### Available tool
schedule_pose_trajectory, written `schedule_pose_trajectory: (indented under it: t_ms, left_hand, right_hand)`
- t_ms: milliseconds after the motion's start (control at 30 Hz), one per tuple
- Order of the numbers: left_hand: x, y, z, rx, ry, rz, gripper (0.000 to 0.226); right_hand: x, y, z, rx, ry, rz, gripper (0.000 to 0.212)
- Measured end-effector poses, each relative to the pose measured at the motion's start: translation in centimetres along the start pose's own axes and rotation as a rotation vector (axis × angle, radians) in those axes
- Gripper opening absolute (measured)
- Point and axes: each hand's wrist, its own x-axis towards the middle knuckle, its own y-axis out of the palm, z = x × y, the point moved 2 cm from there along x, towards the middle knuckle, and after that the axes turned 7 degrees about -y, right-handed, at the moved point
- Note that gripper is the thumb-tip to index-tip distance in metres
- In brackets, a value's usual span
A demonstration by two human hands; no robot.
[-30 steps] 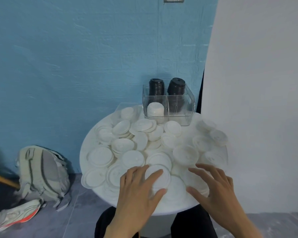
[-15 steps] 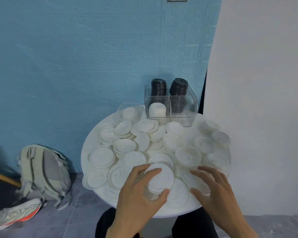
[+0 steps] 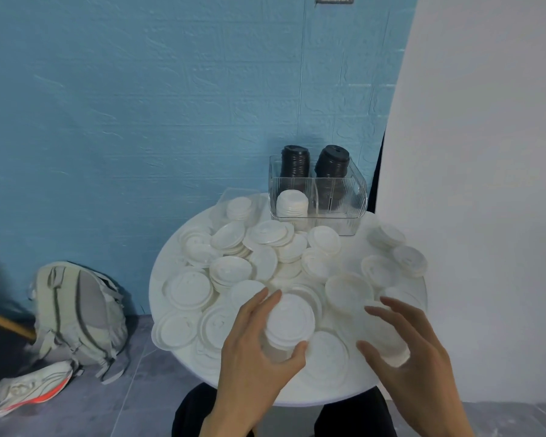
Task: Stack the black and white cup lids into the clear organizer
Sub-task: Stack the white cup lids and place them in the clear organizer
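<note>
Several white cup lids (image 3: 230, 269) lie scattered over a round white table (image 3: 353, 386). My left hand (image 3: 252, 351) grips a small stack of white lids (image 3: 289, 323) at the table's front, fingers behind it and thumb in front. My right hand (image 3: 410, 351) curls round another white lid stack (image 3: 382, 335) to the right. At the table's back stands the clear organizer (image 3: 356, 197). Two tall stacks of black lids (image 3: 331, 162) fill its rear, and a short white stack (image 3: 292, 205) sits in its front left compartment.
A blue wall rises behind the table and a white panel (image 3: 486, 184) stands close on the right. A grey backpack (image 3: 76, 313) and a white-and-red shoe (image 3: 26, 395) lie on the floor at the left. A wooden stick (image 3: 7, 323) pokes in from the left.
My left hand has gathered the white lids into a thicker stack and raised it a little off the table. My right hand has closed round lids on the right.
</note>
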Motion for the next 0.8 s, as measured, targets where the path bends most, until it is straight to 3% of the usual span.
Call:
schedule_pose_trajectory:
  t_ms: [200,467,633,733,800]
  left_hand:
    - [0.4,0.1,-0.6,-0.001,-0.028,0.031,0.083]
    - [1.3,-0.1,-0.3,-0.071,-0.075,0.020,0.091]
    - [1.4,-0.6,-0.6,-0.100,-0.054,-0.118,0.078]
    - [1.3,-0.6,-1.0,-0.156,-0.052,-0.161,0.078]
    - [1.3,-0.8,-1.2,-0.189,-0.049,-0.194,0.078]
  right_hand:
    - [2.8,1.1,4.1,0.163,-0.146,0.052,0.061]
    - [4.9,5.4,6.8,0.327,-0.097,0.369,0.048]
    - [5.4,6.1,7.5,0.533,-0.061,0.314,0.017]
    - [6.0,6.0,7.9,0.631,-0.004,0.287,0.015]
    - [6.5,5.9,8.1,0.680,0.036,0.275,0.032]
